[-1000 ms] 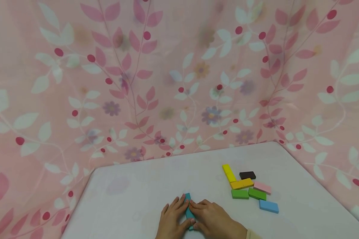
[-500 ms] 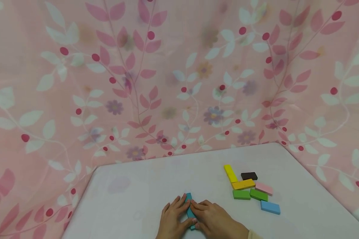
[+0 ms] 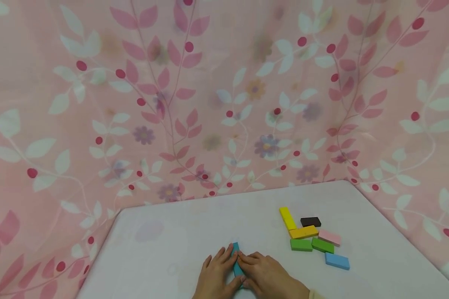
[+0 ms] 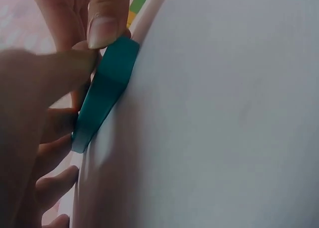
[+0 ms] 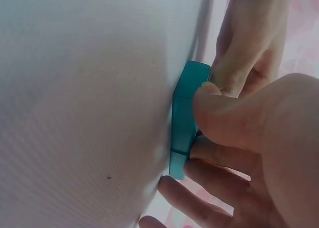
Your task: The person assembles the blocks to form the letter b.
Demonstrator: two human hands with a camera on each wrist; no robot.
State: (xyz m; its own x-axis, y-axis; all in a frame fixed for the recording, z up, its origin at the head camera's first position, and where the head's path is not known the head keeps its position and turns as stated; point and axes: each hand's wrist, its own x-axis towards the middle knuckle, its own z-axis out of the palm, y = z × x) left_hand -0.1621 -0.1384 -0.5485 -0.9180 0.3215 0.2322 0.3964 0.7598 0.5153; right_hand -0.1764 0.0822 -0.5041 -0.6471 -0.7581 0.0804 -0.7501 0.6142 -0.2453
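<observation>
Teal wooden blocks point(image 3: 237, 270) lie in one narrow row on the table, pointing away from me; a seam crosses the row in the right wrist view, and fingers cover part of it. My left hand point(image 3: 217, 274) holds the row from the left, fingertips along the far part and thumb at the near end. From the right, my right hand point(image 3: 267, 272) grips the same teal row point(image 5: 183, 119), its thumb near the close end and its fingers farther along. The two thumbs almost meet at the near end. Both hands stay low, beside the tabletop.
Right of the hands lies a loose group: yellow block point(image 3: 287, 218), orange block point(image 3: 304, 232), black block point(image 3: 310, 222), pink block point(image 3: 329, 237), two green blocks point(image 3: 301, 245) and a light blue block point(image 3: 337, 261). A floral pink curtain point(image 3: 209, 104) surrounds the white table point(image 3: 164, 241).
The head view has shifted slightly. Both hands keep their hold on the teal blocks, with the thumbs now covering more of the near end; the other blocks lie as before.
</observation>
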